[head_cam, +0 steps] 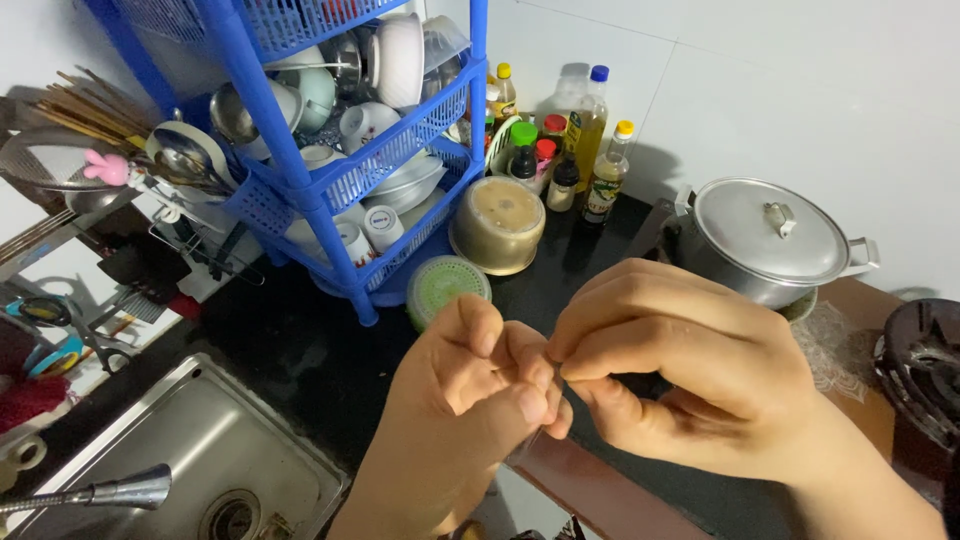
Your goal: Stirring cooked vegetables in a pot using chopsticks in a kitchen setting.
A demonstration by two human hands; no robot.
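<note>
Black stone surface [300,350] lies below both hands. Left hand [470,400] and right hand [690,370] meet fingertip to fingertip, fingers pinched together on something too small to identify; judged light, best held at its edges.

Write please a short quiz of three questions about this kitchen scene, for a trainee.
1. True or false: the lid is on the metal pot.
2. Which colour is the dish rack? A) red B) blue C) white
3. Fill in: the tap hangs over the steel ____.

Key
1. True; the pot stands behind the right hand.
2. B.
3. Sink, at the lower left, beside the left hand. The fingertips of both hands meet in a pinch; what they pinch cannot be seen.
</note>
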